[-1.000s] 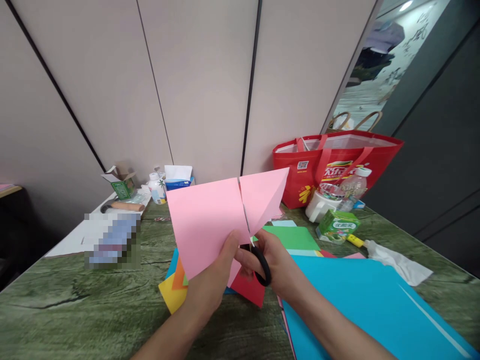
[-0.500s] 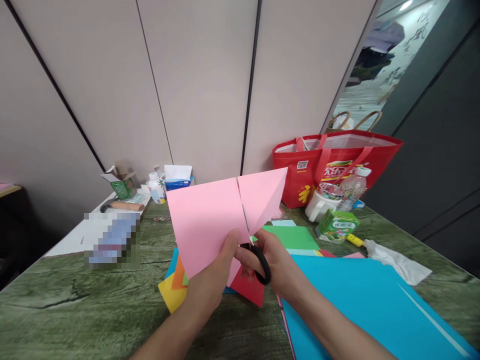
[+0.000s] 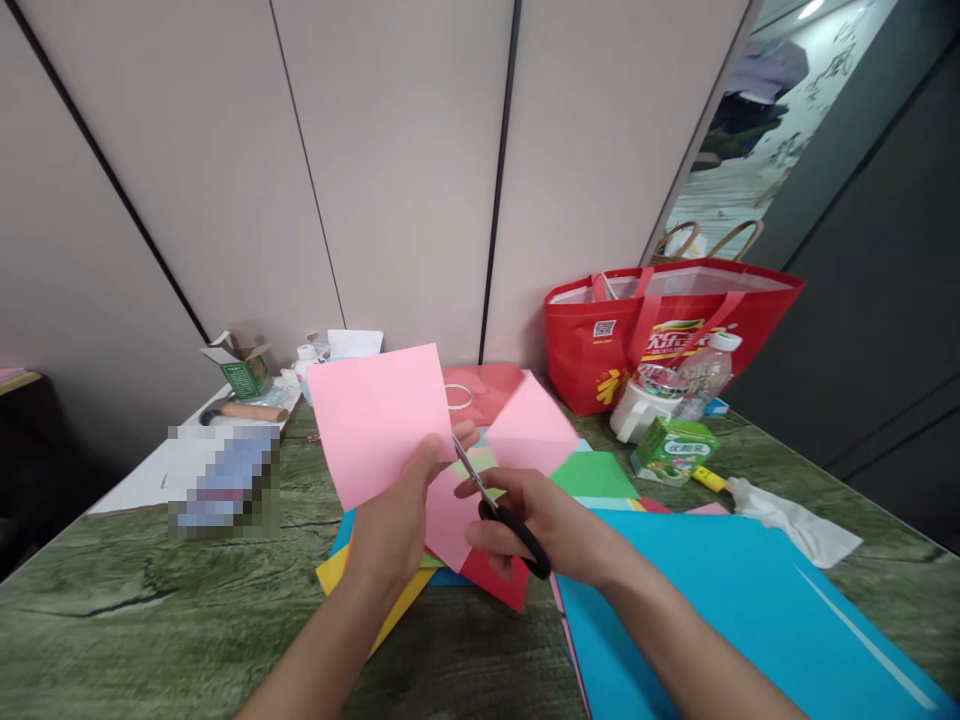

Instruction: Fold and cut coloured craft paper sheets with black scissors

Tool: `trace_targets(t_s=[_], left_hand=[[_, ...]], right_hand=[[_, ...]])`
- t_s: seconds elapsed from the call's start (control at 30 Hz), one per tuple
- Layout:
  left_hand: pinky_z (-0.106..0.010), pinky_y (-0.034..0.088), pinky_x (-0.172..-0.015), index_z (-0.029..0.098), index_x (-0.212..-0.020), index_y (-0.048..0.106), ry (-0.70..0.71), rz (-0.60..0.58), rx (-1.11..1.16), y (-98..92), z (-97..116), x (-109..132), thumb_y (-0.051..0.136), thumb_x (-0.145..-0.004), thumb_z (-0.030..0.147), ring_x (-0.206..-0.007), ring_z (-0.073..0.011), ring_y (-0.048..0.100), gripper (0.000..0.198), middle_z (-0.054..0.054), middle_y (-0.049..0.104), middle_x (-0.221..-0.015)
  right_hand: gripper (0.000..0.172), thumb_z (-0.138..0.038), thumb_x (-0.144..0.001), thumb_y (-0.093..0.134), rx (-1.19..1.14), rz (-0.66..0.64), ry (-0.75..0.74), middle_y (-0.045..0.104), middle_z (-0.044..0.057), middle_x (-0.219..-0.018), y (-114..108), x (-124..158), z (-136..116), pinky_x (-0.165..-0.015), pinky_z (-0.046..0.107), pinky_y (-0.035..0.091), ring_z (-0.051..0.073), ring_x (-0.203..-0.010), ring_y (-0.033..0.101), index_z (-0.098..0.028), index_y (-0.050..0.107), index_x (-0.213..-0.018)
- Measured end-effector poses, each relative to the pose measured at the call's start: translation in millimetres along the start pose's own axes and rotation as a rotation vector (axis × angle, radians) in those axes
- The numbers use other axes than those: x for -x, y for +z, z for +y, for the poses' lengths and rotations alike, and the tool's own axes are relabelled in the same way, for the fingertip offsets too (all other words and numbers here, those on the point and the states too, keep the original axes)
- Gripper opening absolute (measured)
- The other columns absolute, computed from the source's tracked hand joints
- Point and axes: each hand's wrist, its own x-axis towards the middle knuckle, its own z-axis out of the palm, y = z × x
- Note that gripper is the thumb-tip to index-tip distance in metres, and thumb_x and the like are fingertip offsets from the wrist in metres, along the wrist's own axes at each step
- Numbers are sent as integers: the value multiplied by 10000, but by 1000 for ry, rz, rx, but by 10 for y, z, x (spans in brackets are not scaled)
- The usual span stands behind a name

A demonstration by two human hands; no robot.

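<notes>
My left hand [image 3: 394, 520] pinches a pink paper sheet [image 3: 375, 420] and holds it up above the green table [image 3: 150, 610]. The sheet is cut almost through; its right flap [image 3: 531, 432] leans away to the right. My right hand [image 3: 536, 520] grips black-handled scissors [image 3: 499, 515], whose blades point up-left into the gap between the two pink parts. Under the hands lie loose coloured papers: yellow [image 3: 405, 600], red [image 3: 495, 580] and green [image 3: 592, 475].
A large blue sheet [image 3: 720, 610] covers the near right. A red shopping bag [image 3: 667, 320], plastic bottle [image 3: 705, 375], white jug [image 3: 637, 410] and green carton [image 3: 671, 450] stand at the back right. Small boxes, a white bottle and a wooden-handled tool [image 3: 244, 410] sit at the back left.
The pink sheet has split wider: the left part swung left and lower, the right flap dropped to the right. The scissors' blades now show between them, and a red paper shows behind.
</notes>
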Motion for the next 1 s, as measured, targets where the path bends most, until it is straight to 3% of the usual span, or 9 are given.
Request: trace_targets(t_s=[0.17, 0.3, 0.43, 0.53, 0.67, 0.77, 0.87, 0.93, 1.0], left_hand=[[-387, 488, -872, 112, -849, 693, 38, -43, 79, -39, 62, -94, 620, -718, 259, -921, -257, 652, 211, -110, 720, -932], [-389, 535, -739, 100, -805, 676, -24, -106, -66, -53, 58, -105, 646, -694, 288, -771, -263, 676, 220, -129, 724, -808], [-337, 531, -608, 128, -731, 660, -146, -339, -256, 6, 9, -9, 620, -714, 310, -619, -229, 662, 186, -97, 694, -633], [-301, 497, -507, 157, -740, 648, -240, -461, -325, 63, -87, 80, 609, -719, 305, -497, -199, 622, 155, -55, 650, -525], [-299, 480, -529, 188, -687, 642, -174, -563, -375, 92, -206, 114, 599, -722, 316, -527, -195, 617, 139, -49, 657, -547], [-286, 462, -551, 179, -702, 635, -146, -628, -427, 70, -223, 64, 624, -698, 328, -589, -196, 625, 150, -56, 677, -612], [-282, 451, -576, 171, -890, 616, -138, -619, -524, 13, -185, -14, 686, -628, 309, -646, -199, 633, 304, -36, 684, -672], [-302, 460, -634, 167, -910, 615, -94, -623, -621, -41, -139, -63, 653, -653, 287, -694, -205, 637, 286, -49, 691, -724], [-317, 459, -668, 177, -881, 633, 4, -612, -757, -101, -83, -101, 613, -679, 270, -716, -209, 634, 223, -53, 689, -747]], right_hand=[[307, -405, -697, 679, 26, -88, -62, 565, -43, -533, -86, 55, -51, -456, 203, 379, 99, -472, 525, -174, 579, -872], [313, -426, -724, 647, -33, 315, -264, 581, -25, -585, -192, 4, -43, -541, 245, 437, 122, -549, 564, -177, 539, -879], [427, -432, -673, 690, -23, 632, -376, 610, 13, -786, -374, -40, -18, -646, 278, 476, 156, -722, 603, -190, 518, -980], [456, -412, -633, 723, 89, 613, -351, 590, 11, -813, -497, 16, -33, -625, 264, 473, 139, -700, 571, -185, 536, -982], [411, -406, -626, 724, 232, 526, -255, 515, -26, -651, -545, 107, -67, -457, 211, 386, 91, -531, 457, -164, 577, -924], [351, -384, -642, 714, 209, 728, -376, 518, -22, -665, -517, 116, -82, -461, 207, 381, 88, -538, 449, -173, 585, -891], [299, -363, -688, 683, 136, 927, -525, 544, -18, -713, -540, 135, -126, -487, 215, 387, 94, -563, 468, -206, 584, -923], [271, -356, -702, 672, 170, 900, -535, 550, -18, -714, -611, 202, -194, -493, 221, 386, 98, -565, 475, -222, 594, -924], [258, -350, -687, 686, 310, 755, -456, 541, -18, -677, -716, 321, -283, -476, 221, 370, 101, -548, 467, -218, 615, -898]])
